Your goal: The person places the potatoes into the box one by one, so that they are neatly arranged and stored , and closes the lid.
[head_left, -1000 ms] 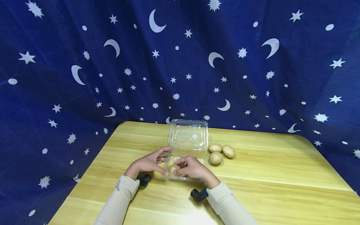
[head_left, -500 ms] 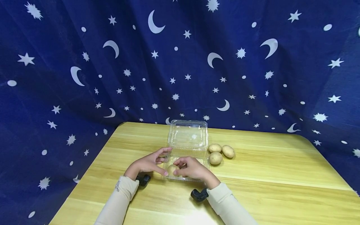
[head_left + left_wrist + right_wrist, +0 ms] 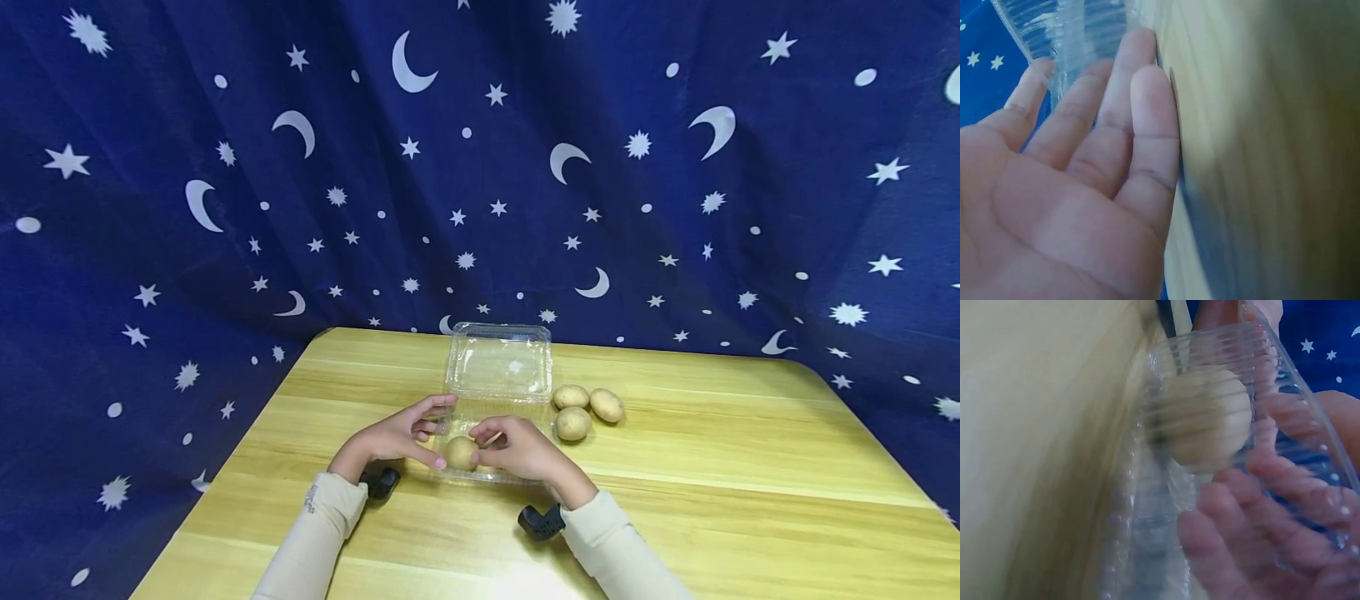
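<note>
Inside the clear container [image 3: 501,367], at its near left corner, see one potato [image 3: 460,453], likely firm, light, apt to roll: grasp around the middle. Beside it, right hand [image 3: 521,450] loosely parted; left hand [image 3: 401,432] spread at the container's side.

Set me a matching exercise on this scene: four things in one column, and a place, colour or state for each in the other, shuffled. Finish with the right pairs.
Things
1. Clear plastic box
2. Curtain
3. Lone potato
4. Three potatoes

Places, colours, states
A. On the table, to the person's right of the box
B. Standing open, its lid raised at the back
C. Inside the box, between the left hand and the right hand
D. Dark blue with pale moons and stars

Right pairs: 1-B, 2-D, 3-C, 4-A
</note>
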Demonstrator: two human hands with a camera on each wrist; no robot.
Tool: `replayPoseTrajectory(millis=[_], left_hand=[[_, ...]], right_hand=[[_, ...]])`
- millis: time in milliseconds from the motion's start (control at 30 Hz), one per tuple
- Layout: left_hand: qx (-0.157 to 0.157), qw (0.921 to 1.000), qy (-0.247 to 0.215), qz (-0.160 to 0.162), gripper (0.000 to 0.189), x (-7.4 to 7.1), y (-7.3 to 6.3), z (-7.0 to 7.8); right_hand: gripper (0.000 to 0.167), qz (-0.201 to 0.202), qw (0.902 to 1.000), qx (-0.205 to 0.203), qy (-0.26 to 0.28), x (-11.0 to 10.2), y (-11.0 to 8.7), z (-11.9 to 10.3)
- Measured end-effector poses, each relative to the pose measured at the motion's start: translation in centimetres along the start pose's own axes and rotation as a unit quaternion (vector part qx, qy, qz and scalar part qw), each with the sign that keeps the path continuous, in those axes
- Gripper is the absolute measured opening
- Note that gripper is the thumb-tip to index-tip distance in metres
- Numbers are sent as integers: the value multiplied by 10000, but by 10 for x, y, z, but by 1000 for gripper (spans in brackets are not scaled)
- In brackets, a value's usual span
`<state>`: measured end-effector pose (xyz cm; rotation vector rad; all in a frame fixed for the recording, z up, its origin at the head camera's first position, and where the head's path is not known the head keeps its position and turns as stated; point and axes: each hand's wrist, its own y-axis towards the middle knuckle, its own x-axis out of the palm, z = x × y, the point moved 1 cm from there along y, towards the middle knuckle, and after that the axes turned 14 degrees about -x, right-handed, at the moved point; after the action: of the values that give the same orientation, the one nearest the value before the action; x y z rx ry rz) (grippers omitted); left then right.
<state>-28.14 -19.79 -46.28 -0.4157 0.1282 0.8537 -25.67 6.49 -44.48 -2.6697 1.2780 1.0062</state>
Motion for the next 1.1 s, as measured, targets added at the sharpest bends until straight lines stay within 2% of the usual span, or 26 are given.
replayPoseTrajectory(millis=[200, 500, 700, 933, 1100], left_hand=[[200, 9998, 18, 39, 104, -1, 2, -4], [532, 9979, -354, -102, 106, -2, 6, -10], [733, 9966, -361, -93, 109, -2, 6, -14], [761, 9958, -506, -82, 110, -2, 8, -18], [810, 9947, -615, -120, 106, -2, 8, -20]], right_hand=[[29, -10, 9990, -339, -275, -6, -6, -4], [27, 150, 9971, -683, -285, -13, -17, -1], [25, 486, 9947, -902, 29, -16, -24, 3], [27, 748, 9922, -817, 568, -21, -30, 7], [30, 931, 9867, -795, 1065, -26, -35, 8]])
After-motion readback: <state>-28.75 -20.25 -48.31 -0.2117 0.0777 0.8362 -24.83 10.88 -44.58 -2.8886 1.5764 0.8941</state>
